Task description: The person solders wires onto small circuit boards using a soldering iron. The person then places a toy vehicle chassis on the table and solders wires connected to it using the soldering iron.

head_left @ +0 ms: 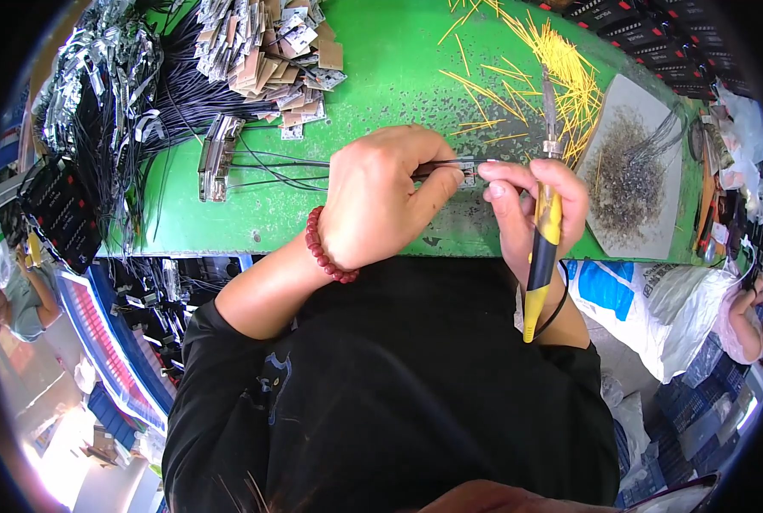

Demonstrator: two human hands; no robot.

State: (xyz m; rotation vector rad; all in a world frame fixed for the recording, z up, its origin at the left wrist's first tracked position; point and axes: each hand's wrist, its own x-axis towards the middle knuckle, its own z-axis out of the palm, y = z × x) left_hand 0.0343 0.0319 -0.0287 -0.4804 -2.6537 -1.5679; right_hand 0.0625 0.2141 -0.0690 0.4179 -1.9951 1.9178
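Loosening your right grip [520, 214] could let the soldering iron [542, 265], if hot, swing and scorch the yellow strips [574, 94] near its tip. That grip is curled around the iron, fingertips just beside the small board [468, 167]. Your left hand [381, 188], back upward, pinches board and black wires [310, 161] over the surface [390, 51].

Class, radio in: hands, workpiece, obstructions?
Left fingers on small board. Right fingers holding yellow-black soldering iron, tip pointing away. Loose yellow strands beyond, apart from board.
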